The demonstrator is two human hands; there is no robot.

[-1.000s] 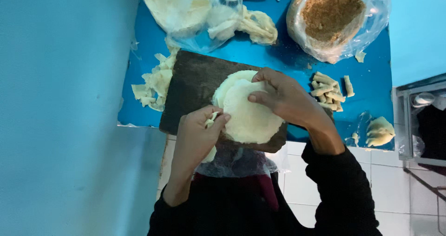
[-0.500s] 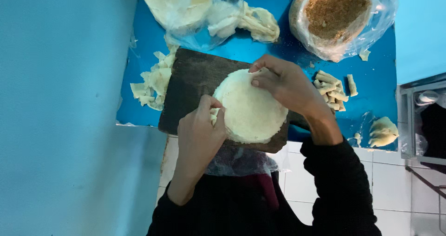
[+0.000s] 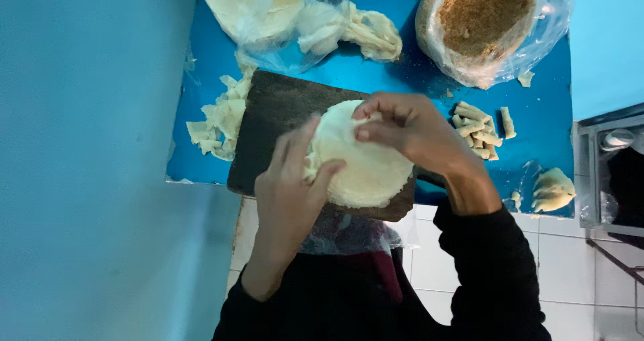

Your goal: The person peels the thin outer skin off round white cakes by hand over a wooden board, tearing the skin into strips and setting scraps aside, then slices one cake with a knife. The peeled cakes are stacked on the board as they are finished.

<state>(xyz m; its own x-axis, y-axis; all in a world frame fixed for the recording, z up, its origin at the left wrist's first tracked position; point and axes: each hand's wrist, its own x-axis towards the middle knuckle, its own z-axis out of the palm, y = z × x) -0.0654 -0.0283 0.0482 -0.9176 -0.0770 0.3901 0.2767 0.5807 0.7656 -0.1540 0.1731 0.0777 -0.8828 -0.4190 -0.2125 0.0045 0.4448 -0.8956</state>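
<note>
Blue table (image 3: 550, 123), dark board (image 3: 268, 123), white tiled floor (image 3: 436, 267).

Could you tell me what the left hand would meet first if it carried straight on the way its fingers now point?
Probably the right hand: the left hand points up and right across the round dough sheet it already touches.

A round of dough (image 3: 365, 163) lies on a board (image 3: 268, 123), with the left hand (image 3: 288, 186) at its left edge and the right hand (image 3: 409, 129) at its top. Dough scraps (image 3: 218, 123) lie left of the board, small rolls (image 3: 477, 129) right of it. Behind it sit a bag of crumbs (image 3: 486, 22) and a bag of wrappers (image 3: 258, 9).
</note>
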